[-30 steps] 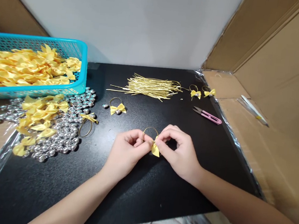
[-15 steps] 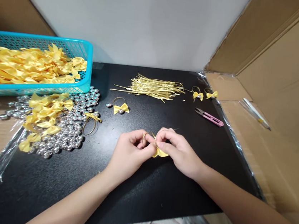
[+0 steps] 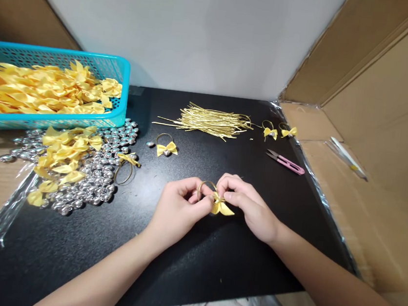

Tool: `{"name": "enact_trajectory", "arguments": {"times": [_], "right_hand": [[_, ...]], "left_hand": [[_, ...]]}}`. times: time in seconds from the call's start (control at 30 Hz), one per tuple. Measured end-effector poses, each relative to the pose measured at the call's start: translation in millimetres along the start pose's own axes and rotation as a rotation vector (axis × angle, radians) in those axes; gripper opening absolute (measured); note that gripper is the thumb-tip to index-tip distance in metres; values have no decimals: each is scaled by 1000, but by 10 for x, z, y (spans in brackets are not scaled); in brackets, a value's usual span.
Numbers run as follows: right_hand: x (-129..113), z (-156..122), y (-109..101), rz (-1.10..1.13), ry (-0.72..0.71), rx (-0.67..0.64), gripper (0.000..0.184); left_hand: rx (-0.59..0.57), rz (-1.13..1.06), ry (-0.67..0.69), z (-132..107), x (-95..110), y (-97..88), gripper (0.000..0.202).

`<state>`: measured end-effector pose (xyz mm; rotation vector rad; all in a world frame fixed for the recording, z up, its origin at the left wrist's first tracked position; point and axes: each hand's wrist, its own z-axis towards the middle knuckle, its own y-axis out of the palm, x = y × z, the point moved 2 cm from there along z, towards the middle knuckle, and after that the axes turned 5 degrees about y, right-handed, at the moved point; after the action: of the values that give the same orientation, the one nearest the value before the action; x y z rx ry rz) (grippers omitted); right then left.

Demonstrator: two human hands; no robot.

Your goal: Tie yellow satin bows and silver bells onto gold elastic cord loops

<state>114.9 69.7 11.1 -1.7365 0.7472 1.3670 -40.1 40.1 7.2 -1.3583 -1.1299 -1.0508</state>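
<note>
yellow satin bow (image 3: 222, 207) and round wire loop (image 3: 208, 182) sit between fingers (image 3: 203, 205).

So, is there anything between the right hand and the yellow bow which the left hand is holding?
Nothing visible. The right hand is directly at the bow, and the left hand pinches it from the left. The pink scissors lie beyond the right hand, out of the way.
</note>
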Motion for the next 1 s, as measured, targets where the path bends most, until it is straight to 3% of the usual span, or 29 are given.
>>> {"name": "enact_trajectory", "arguments": {"times": [0.17,0.37,0.57,0.67,0.83,1.0], "right_hand": [[22,-8,-29,-20,-59,93,11],[-50,-68,3,-201,-322,244,11],[-22,-74,63,-387,-342,315,7],[-24,-56,22,-276,-317,273,10],[-2,-22,-35,152,-155,113,15],[5,-19,-25,420,-60,62,22]], "left_hand": [[-17,-136,-94,36,-33,-9,18],[-21,-306,-123,42,-74,-6,16],[-44,-365,-125,50,-79,8,14],[-26,-370,-144,49,-85,5,15],[-25,-359,-180,43,-102,5,14],[-76,-369,-205,44,-110,16,16]]}}
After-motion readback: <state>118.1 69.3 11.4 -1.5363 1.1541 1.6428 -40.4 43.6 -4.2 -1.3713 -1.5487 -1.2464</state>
